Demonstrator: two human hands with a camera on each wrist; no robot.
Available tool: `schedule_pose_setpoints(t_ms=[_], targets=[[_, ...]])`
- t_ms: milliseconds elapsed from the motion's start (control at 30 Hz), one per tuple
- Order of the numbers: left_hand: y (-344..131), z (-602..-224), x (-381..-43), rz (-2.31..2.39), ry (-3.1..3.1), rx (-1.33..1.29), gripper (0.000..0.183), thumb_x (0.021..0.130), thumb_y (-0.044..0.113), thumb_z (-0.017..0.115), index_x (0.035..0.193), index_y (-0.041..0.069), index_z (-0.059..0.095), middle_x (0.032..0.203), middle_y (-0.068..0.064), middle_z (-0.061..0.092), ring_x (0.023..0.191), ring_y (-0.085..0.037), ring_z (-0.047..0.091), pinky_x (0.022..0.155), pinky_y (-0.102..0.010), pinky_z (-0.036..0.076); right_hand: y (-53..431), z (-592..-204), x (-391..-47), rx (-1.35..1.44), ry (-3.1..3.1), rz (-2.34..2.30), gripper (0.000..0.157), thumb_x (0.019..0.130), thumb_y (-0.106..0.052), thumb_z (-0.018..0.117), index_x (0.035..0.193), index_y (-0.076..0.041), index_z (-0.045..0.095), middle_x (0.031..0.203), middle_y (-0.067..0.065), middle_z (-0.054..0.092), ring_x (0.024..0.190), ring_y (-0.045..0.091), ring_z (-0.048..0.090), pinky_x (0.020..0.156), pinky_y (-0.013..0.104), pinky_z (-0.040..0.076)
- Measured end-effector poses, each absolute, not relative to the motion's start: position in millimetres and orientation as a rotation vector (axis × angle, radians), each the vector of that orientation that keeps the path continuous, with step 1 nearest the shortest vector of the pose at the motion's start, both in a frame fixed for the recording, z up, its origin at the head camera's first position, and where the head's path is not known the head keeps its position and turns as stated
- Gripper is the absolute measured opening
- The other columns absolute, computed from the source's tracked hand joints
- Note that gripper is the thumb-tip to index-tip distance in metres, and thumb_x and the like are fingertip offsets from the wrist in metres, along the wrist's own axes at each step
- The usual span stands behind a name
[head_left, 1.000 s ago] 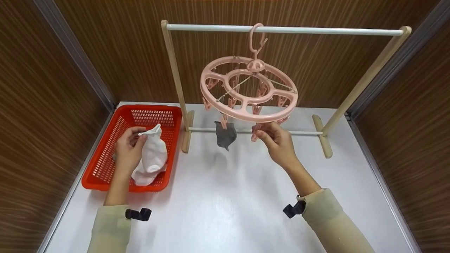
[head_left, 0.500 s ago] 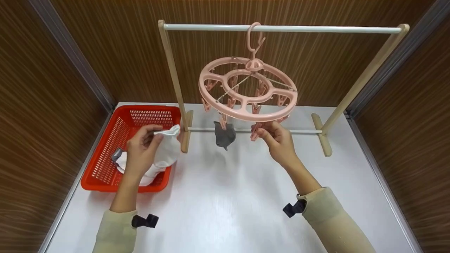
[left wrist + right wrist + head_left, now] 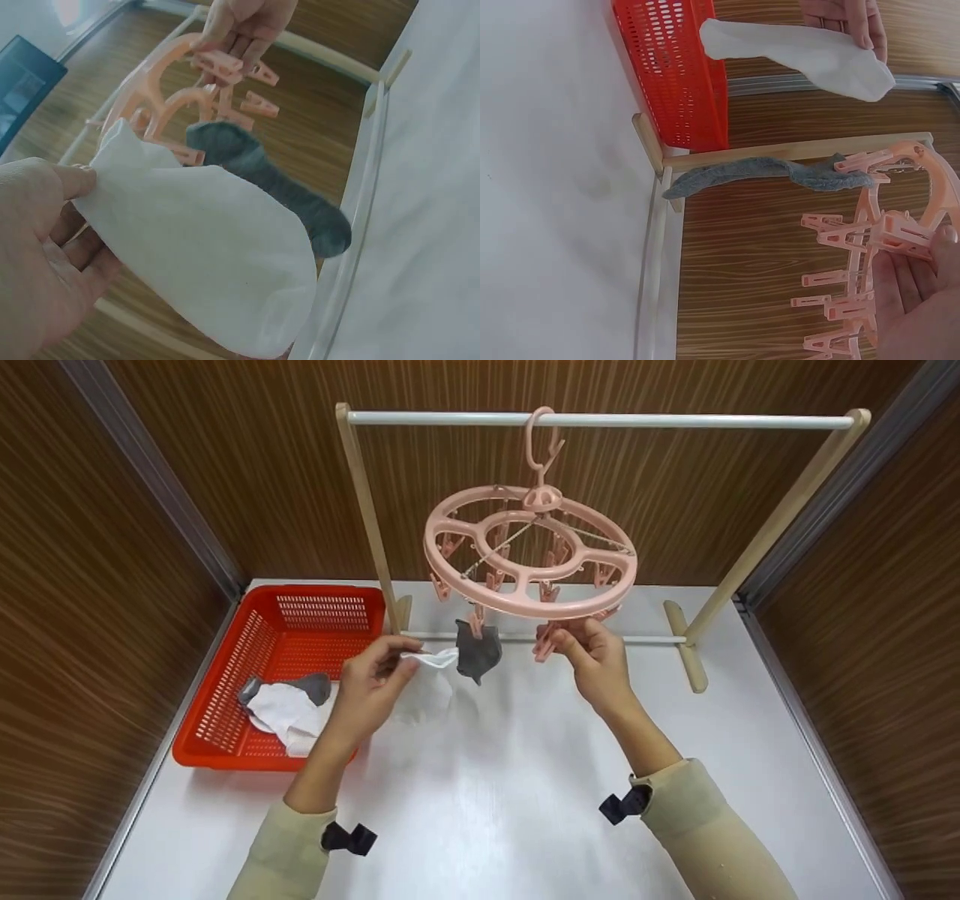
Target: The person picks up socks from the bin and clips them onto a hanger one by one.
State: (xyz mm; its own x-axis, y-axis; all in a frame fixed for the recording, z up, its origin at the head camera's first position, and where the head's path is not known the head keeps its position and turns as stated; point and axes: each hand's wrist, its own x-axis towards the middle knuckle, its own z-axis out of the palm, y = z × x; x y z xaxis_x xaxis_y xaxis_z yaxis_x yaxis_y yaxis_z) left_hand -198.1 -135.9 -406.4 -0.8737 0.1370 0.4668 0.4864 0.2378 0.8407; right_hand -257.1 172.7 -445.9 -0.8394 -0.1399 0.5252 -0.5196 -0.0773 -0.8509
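Note:
My left hand (image 3: 371, 686) pinches a white sock (image 3: 202, 247) by its opening, and the sock hangs down over the table between the basket and the hanger. A pink round clip hanger (image 3: 529, 604) hangs from the rack's top bar. At its front right, my right hand (image 3: 596, 660) pinches a pink clothespin (image 3: 904, 234) between thumb and fingers. A grey sock (image 3: 478, 652) dangles from another clip, just left of that hand. In the right wrist view the white sock is apart from the clothespin, beyond the grey sock.
A red basket (image 3: 187, 754) at the left holds white and grey socks (image 3: 285, 709). The drying rack's white top bar (image 3: 675, 422) runs between two wooden posts, with a lower bar (image 3: 637, 640) near the white tabletop (image 3: 480, 825). Wood-grain panels stand around the sides and back.
My left hand has carried the white sock rightward out of the basket toward the hanger, uncovering the socks left inside. My right hand stays on the clothespin, nearly unmoved.

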Motion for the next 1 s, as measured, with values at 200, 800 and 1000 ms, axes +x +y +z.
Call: schedule_pose_setpoints(t_ms=[200,800,1000], targets=[[-118.9,-409.2,-199.6,-1.693,-2.216,-0.622,0.021,0.092,-0.004,0.065,0.112,-0.008,0.066,0.109,-0.018,0.070,0.091,-0.024,0.067,0.084,-0.026,0.058,172.9,-444.4,-256.0,0.705,-1.908,2.017,0.016,0.101,0.001,0.052,0.108,0.010,0.063,0.092,0.027,0.068,0.078,0.026,0.071,0.081,0.034,0.060],[-67.6,-427.3,-216.5,-1.788,-2.254,-0.669,0.017,0.096,0.001,0.062,0.113,-0.004,0.065,0.111,-0.019,0.070,0.091,-0.021,0.064,0.078,-0.023,0.056,170.9,-441.4,-253.7,0.693,-1.850,2.056,0.015,0.100,0.001,0.054,0.103,0.014,0.062,0.092,0.028,0.069,0.076,0.026,0.072,0.076,0.036,0.061],[-55.0,-443.3,-233.3,-1.875,-2.226,-0.644,0.016,0.097,0.007,0.064,0.111,0.002,0.067,0.110,-0.012,0.071,0.096,-0.017,0.066,0.083,-0.025,0.056,170.4,-440.6,-252.5,0.725,-1.817,2.063,0.016,0.100,0.003,0.053,0.102,0.016,0.062,0.092,0.027,0.070,0.075,0.022,0.072,0.078,0.036,0.060]])
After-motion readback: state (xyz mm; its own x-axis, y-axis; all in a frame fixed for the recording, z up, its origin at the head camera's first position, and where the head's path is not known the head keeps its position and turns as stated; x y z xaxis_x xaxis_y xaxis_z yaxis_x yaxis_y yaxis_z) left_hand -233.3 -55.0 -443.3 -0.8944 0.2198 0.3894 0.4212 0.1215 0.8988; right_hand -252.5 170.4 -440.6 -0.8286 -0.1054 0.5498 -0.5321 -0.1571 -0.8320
